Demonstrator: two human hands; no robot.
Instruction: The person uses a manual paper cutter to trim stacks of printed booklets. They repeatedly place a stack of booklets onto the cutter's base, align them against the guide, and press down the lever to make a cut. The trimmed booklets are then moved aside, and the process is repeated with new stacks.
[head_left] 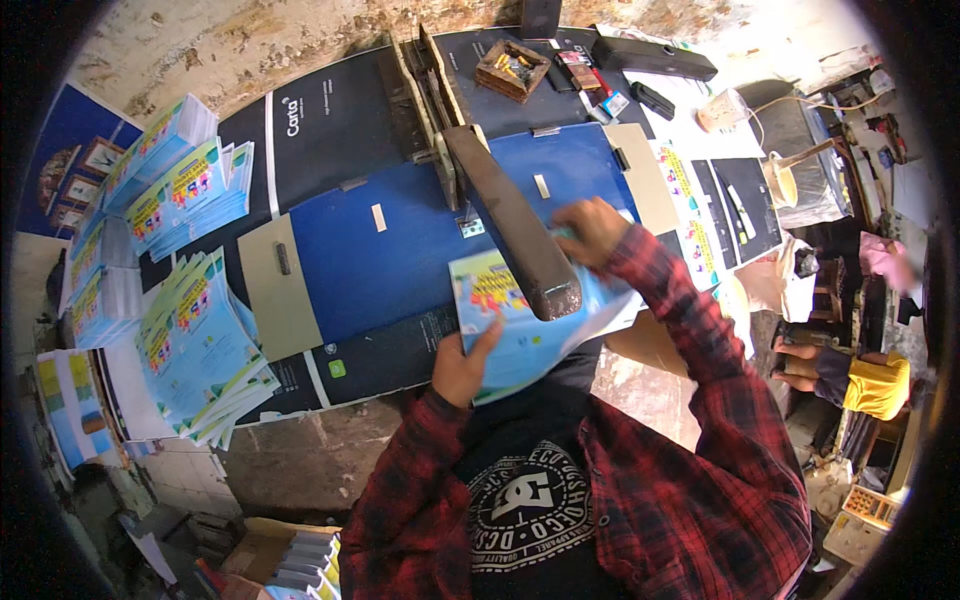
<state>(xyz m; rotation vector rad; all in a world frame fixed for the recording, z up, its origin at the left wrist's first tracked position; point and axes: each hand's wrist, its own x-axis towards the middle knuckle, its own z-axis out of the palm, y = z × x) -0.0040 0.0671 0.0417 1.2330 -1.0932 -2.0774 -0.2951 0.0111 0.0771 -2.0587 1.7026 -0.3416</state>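
Note:
A light-blue printed booklet (510, 345) with a yellow and green cover lies partly under a long brown metal bar (525, 225), overhanging the table's near edge. My left hand (463, 368) grips its left side, thumb on top. Its right part is lifted and smeared by motion. Close to the bar's right side, my right hand (597, 232) is curled closed above the booklet and a blue board (375, 225). Its fingers are somewhat blurred, and what they hold is not clear. The bar reaches toward me from an upright metal frame (425, 100).
Stacks of matching booklets (195, 335) fill the table's left end. At the back are a wooden tray (513, 70), a black stapler-like case (655, 58) and small items. A cup (722, 110) stands at right. Beyond it is a person in a yellow shirt (878, 385).

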